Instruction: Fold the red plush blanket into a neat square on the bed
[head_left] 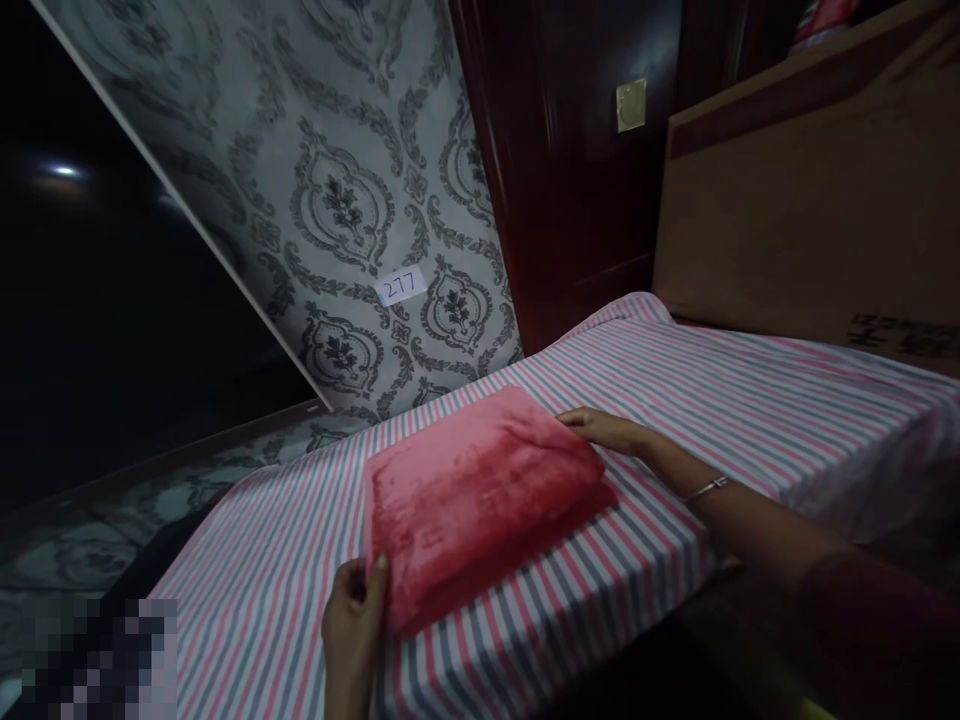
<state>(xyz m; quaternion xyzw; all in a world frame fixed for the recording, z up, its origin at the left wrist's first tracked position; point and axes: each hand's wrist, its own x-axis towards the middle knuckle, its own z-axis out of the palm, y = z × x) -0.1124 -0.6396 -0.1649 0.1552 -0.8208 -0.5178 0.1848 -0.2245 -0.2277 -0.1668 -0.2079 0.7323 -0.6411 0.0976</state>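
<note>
A red plush cloth (480,490) lies folded into a thick rectangle on the striped sheet. Its pile looks pale pink toward the back and deep red toward the front. At its near left edge, my left hand (356,600) pinches the cloth between thumb and curled fingers. My right hand (604,428) holds the far right edge, with the fingertips at the border of the fold; part of that grip is hidden. A thin bracelet (707,489) circles my right wrist.
The pink, grey and white striped sheet (735,400) covers the surface. A large cardboard box (810,210) stands at the back right, beside a dark red wooden panel (570,200). Patterned wallpaper (345,200) bears a "277" label (401,286). A dark screen-like panel (112,300) is at left.
</note>
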